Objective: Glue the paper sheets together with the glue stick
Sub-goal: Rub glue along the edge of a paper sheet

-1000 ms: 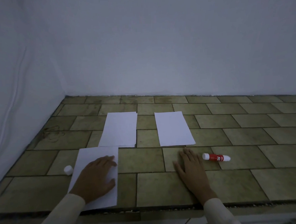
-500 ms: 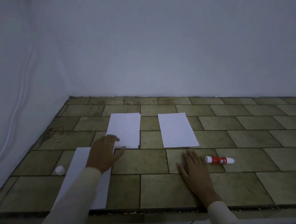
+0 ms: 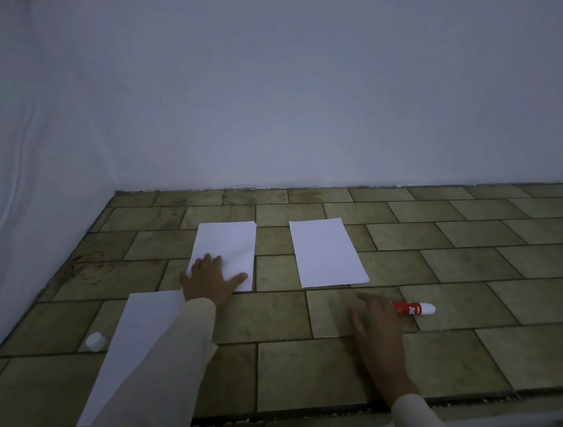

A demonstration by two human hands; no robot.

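Note:
Three white paper sheets lie on the tiled surface. My left hand [image 3: 212, 279] rests flat, fingers spread, on the near end of the far left stack of sheets [image 3: 229, 245]. A second sheet [image 3: 326, 251] lies to its right, untouched. A third sheet [image 3: 130, 348] lies near left, partly under my left sleeve. My right hand [image 3: 377, 329] lies flat on the tiles, its fingers beside the red and white glue stick [image 3: 414, 309], which lies uncapped on its side. The white cap [image 3: 95, 341] sits left of the near sheet.
The tiled surface [image 3: 472, 268] meets white walls at the back and on the left. Its front edge [image 3: 316, 410] runs just before my sleeves.
My left hand left the near sheet and moved forward onto the far left stack. My right hand stayed flat on the tiles beside the glue stick.

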